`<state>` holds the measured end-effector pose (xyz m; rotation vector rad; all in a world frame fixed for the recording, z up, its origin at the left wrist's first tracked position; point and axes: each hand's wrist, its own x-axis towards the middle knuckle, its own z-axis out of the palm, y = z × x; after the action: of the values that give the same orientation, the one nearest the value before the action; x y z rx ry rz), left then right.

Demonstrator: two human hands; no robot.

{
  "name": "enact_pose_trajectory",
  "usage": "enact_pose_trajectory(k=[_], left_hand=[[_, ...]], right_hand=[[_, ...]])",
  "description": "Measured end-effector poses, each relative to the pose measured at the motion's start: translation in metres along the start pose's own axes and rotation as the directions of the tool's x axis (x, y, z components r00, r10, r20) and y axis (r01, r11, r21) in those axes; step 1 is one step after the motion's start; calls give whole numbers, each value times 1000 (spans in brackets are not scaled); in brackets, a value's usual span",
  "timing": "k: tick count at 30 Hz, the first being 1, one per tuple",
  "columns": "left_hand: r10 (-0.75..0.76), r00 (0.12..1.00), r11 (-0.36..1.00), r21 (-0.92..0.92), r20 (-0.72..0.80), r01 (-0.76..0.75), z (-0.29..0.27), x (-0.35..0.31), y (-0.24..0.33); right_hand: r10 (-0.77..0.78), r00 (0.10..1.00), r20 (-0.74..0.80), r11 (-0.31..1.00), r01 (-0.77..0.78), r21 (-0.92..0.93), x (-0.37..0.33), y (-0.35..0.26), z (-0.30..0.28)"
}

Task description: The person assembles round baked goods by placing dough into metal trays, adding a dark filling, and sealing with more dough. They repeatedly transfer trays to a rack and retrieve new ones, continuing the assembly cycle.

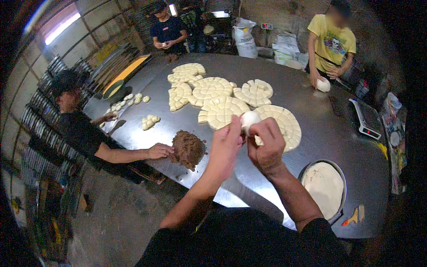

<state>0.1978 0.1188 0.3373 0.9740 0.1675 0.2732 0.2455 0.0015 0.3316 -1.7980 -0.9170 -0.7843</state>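
Above the metal table, my left hand [224, 144] and my right hand [267, 143] are raised close together. Between them is a smooth white dough ball [250, 120], gripped by the fingers of both. A small bit of dough [259, 140] pokes out beneath my right fingers. Behind and beyond my hands lie flat rounds of dough cut into many pieces [212, 91], some partly covered by my hands. One cut round [287, 129] shows just to the right of my right hand. My inner fingers are partly hidden.
A crumbly brown filling heap [187, 149] lies left, touched by a co-worker's hand [160, 151]. Small dough pieces [150, 122] sit beyond it. At right are a pan of pale flour-like material [322, 187], a brush [354, 216] and a scale [365, 118]. Another person [333, 49] handles dough.
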Motion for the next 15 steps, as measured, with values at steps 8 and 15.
enact_pose_trajectory(k=[8,15], left_hand=[[-56,998,973,223,-31,62,2,6,3],[61,978,817,553,201,-165,-49,8,-34]], right_hand=[[-16,998,-55,1000,15,-13,0,-3,-3],[-43,941,336,999,31,42,-54,2,-20]])
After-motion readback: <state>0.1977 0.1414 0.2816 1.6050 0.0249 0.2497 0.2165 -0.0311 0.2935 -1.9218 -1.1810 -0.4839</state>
